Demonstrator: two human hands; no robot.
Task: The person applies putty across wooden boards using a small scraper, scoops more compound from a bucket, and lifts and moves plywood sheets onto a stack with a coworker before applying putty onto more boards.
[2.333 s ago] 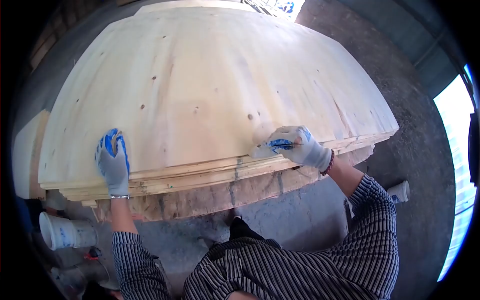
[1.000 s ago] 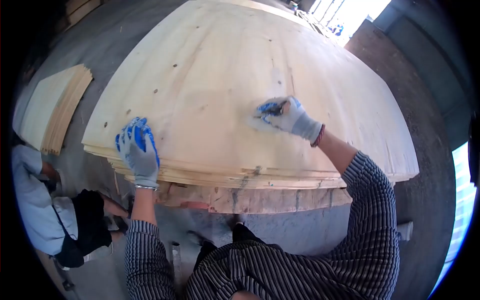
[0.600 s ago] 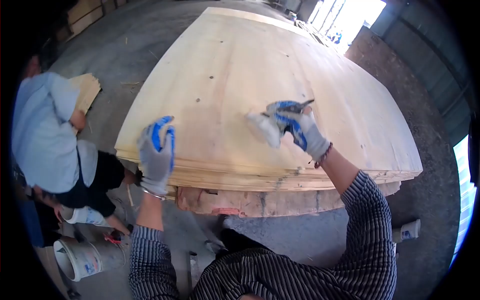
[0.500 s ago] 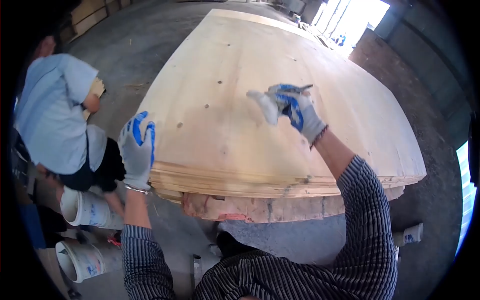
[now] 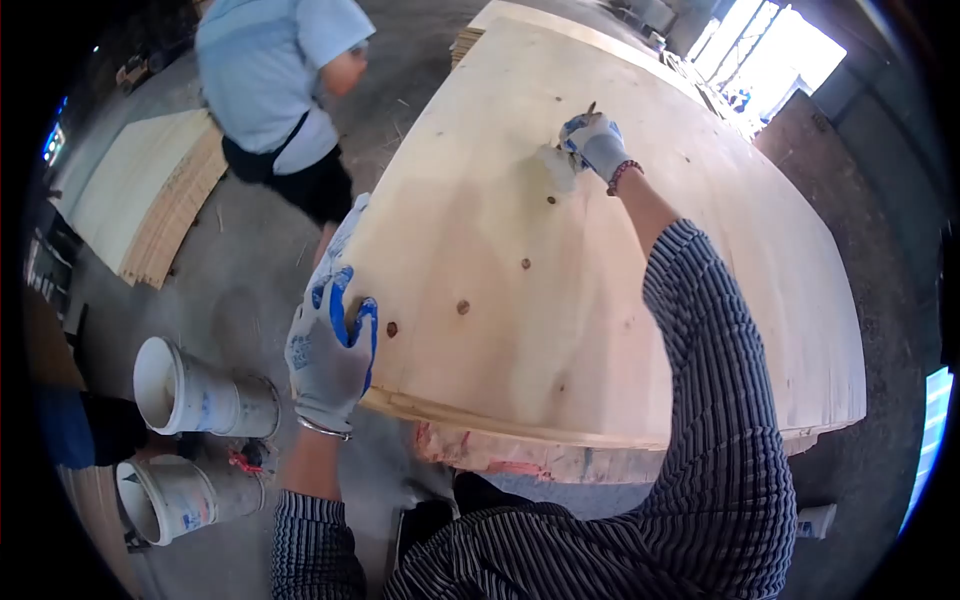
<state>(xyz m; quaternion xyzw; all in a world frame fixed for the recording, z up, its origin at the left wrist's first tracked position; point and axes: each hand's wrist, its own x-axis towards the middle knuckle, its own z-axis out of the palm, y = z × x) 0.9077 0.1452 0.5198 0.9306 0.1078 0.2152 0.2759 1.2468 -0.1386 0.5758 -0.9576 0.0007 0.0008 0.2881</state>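
- My left hand (image 5: 333,350), left of centre in the frame, is loosely spread at the left edge of the board (image 5: 470,230); I see nothing in it.
- Dark knots (image 5: 463,307) slant up the board between my hands.
- The board fills the centre and right, its long axis seemingly running up the frame, away from me.
- The scraper (image 5: 559,170), upper centre, lies just above the row's nearby knot; contact I can't tell.
- My right hand (image 5: 590,143) grips it, nearer the board's far end.

The view's top edge crops the pale-blue-shirted co-worker (image 5: 265,85). The white-and-blue-gloved right hand (image 5: 597,146) partly hides a whitish flat-bladed tool (image 5: 559,169).
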